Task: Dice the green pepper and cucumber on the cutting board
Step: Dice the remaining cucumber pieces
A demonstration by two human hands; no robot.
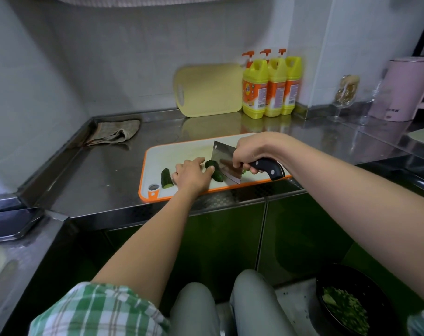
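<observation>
On the steel desk (109, 170) lies the orange-rimmed cutting board (177, 151). At its left end a loose cucumber piece (167, 178) rests unattended, cut face toward the near edge. Just right of it, the left hand (192, 177) lies low on the board and holds a second cucumber section (214, 173), thumb curled against its dark skin. The cleaver (226, 166) stands edge-down directly beside this section, its blade nearly touching the thumb. The right hand (248, 154) is clenched around the black handle. No green pepper can be identified on the board; a dark bowl (344, 309) low at the right holds diced green matter of uncertain kind. Handling note: cucumber is light and firm, but its round skin rolls and its wet cut faces slip. Judged best practice is to seat a flat cut face on the board and take hold across the skin, fingertips tucked back from the blade.
</observation>
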